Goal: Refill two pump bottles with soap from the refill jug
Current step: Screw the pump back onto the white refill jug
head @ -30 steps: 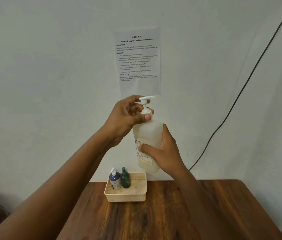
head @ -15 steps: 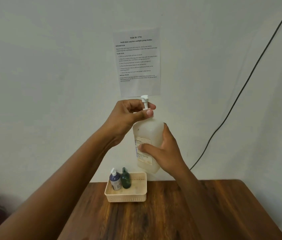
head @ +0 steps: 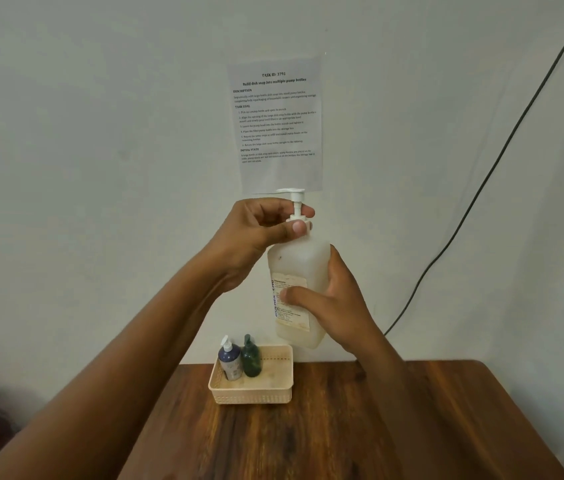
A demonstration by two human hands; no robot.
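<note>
I hold the translucent white refill jug (head: 296, 268) upright in the air above the table. My right hand (head: 334, 299) grips its body, thumb across the label. My left hand (head: 260, 233) pinches the collar under the white pump head (head: 295, 197) at the jug's neck. Below, a blue pump bottle (head: 229, 362) with a white pump and a dark green bottle (head: 251, 358) stand upright in the left part of a beige basket (head: 256, 393).
A dark wooden table (head: 325, 431) runs against a pale wall, its right edge near the frame's lower right. A printed instruction sheet (head: 277, 123) is taped to the wall behind the jug. A black cable (head: 474, 199) hangs down the wall at right.
The pump head has turned: its nozzle pointed right, then end-on, and now points left. My left fingers shifted around the collar. The jug and my right hand stayed put.
</note>
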